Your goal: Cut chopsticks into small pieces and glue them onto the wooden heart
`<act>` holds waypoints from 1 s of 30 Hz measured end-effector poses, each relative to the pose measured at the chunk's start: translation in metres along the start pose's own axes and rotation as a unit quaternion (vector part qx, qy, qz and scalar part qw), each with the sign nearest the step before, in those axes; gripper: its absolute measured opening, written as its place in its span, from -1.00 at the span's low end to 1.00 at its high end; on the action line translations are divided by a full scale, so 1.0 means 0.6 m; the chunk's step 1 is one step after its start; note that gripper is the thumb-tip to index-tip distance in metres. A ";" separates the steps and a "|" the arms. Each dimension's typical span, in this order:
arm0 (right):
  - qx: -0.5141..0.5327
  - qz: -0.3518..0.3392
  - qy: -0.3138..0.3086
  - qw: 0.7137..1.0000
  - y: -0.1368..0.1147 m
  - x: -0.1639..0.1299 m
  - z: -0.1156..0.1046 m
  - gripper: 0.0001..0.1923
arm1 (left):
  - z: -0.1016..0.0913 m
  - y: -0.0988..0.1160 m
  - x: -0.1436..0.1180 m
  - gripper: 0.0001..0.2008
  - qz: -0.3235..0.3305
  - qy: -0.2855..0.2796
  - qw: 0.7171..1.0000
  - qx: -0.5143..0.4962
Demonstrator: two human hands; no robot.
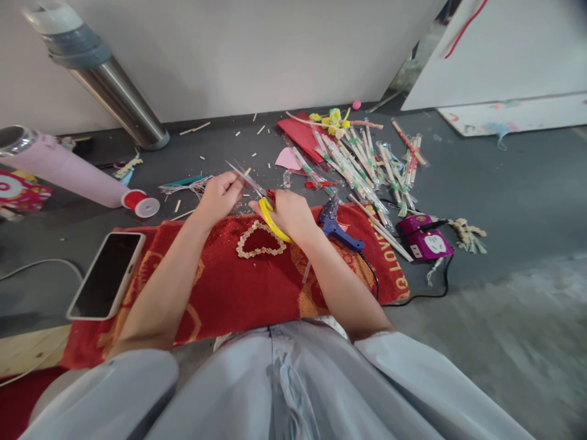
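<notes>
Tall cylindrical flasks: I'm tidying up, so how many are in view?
2: a silver steel flask standing left, before the flat white panel; and a matte pink flask, nearer, beside the red-wound white spool.

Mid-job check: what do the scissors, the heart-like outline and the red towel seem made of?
Scissors: grey, faintly shiny blades, likely metal; smooth yellow handle, probably plastic.
Heart-like outline: pale, matte little pieces, possibly wood, too small to be sure.
Red towel: fabric, perhaps terry, from its matte, fuzzy-looking surface.
</notes>
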State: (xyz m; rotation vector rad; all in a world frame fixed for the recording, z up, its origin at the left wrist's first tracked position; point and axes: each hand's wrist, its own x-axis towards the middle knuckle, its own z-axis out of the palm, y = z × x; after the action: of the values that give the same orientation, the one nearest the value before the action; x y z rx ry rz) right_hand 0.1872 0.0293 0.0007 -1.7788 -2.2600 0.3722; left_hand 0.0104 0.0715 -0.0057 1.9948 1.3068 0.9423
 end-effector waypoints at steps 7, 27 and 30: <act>0.052 -0.064 0.078 0.994 0.011 -0.003 0.004 -0.17 | -0.003 0.013 -0.004 -0.60 0.026 -0.021 0.990 -0.139; 0.045 -0.076 0.064 0.994 0.012 -0.011 -0.011 -0.11 | -0.013 0.021 -0.008 -0.53 0.035 -0.036 0.998 -0.033; 0.038 -0.063 0.053 0.996 0.010 -0.011 -0.011 -0.13 | -0.009 0.026 -0.007 -0.53 0.039 -0.022 0.999 0.029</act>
State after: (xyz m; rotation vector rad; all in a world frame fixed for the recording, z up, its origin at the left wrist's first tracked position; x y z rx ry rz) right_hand 0.1964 0.0249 0.0043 -1.5713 -2.2385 0.3274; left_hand 0.0130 0.0624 0.0086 2.1127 1.2533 0.9016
